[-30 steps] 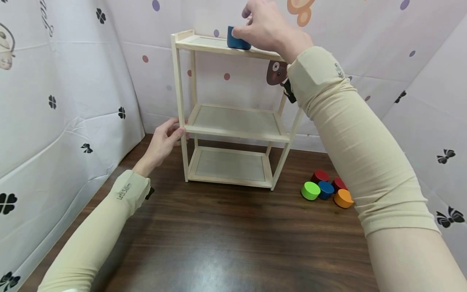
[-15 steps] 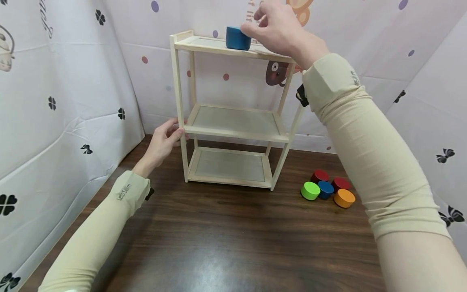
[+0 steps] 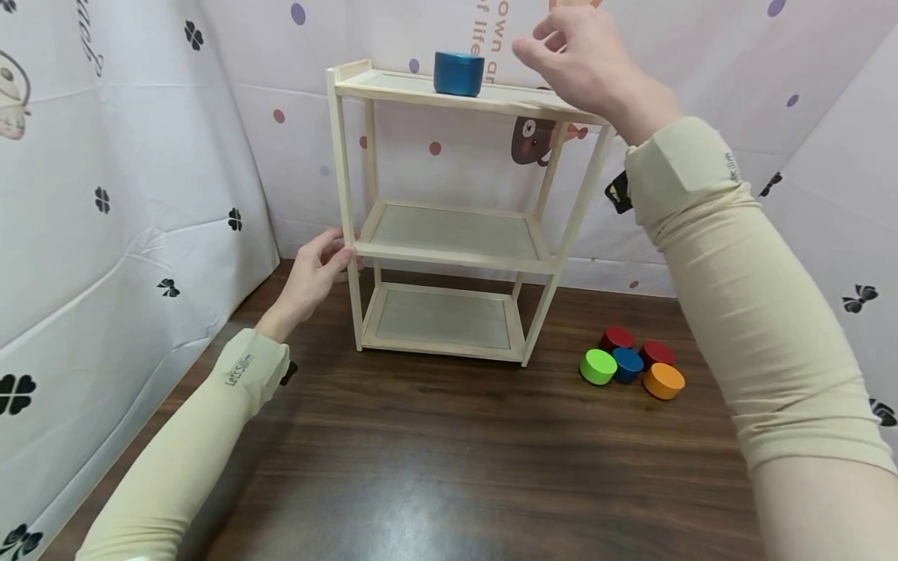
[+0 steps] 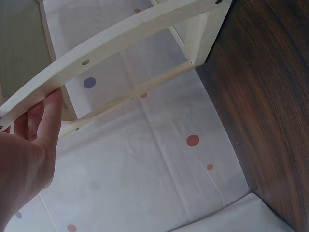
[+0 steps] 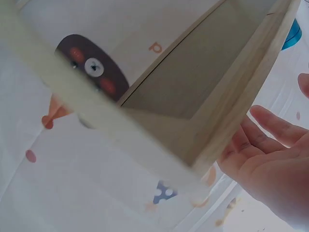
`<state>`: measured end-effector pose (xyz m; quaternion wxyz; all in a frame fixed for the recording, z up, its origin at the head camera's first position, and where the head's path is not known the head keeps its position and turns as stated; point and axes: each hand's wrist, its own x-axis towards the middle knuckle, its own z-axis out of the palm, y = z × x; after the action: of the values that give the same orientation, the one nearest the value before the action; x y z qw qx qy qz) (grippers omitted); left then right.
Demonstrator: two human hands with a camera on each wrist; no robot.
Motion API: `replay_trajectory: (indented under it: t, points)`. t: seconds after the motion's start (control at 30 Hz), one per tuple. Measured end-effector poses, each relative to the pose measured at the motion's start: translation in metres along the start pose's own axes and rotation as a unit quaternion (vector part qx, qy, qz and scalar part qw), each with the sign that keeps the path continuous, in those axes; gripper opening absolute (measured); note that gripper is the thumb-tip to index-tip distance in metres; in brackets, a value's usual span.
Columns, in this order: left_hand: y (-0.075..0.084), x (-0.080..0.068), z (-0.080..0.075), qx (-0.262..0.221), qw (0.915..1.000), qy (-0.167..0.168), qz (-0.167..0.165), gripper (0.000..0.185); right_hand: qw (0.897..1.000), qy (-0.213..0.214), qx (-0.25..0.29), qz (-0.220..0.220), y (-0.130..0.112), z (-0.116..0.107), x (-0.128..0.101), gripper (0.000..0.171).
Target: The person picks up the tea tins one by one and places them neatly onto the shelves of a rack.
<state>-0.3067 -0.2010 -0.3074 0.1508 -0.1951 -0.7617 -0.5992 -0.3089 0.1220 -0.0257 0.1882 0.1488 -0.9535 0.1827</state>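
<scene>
A three-tier wooden shelf rack [image 3: 456, 255] with pale posts stands on the table. My left hand [image 3: 313, 273] holds its left front post at the middle tier, thumb in front and fingers behind; in the left wrist view the fingers [image 4: 49, 113] bend around the post. On the top tier sits a shiny blue cylinder block [image 3: 458, 75], left of centre. My right hand [image 3: 585, 62] is apart from it, over the right end of the top tier, with fingers loosely bent and nothing held. In the right wrist view the blue block [image 5: 292, 36] peeks past the shelf edge.
Right of the rack, several short cylinder blocks lie clustered on the dark wooden table [image 3: 449, 460]: a green block [image 3: 598, 367], a blue one [image 3: 627, 365], an orange one [image 3: 663, 381] and two red. A printed white curtain [image 3: 126, 156] hangs behind and at both sides.
My right hand has let go of the blue block on the top tier and moved off to the right. The left hand stays on the post.
</scene>
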Motion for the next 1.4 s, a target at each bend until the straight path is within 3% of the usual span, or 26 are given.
replay_trajectory:
  t: [0.73, 1.4]
  points:
    - [-0.001, 0.0, -0.002, 0.001, 1.0, -0.004, 0.004, 0.042, 0.998, 0.061, 0.014, 0.009, 0.047, -0.015, -0.014, 0.054]
    - [0.0, 0.0, -0.002, -0.001, 1.0, -0.007, 0.004, 0.042, 0.997, 0.063, 0.027, 0.032, 0.079, -0.016, -0.036, 0.057]
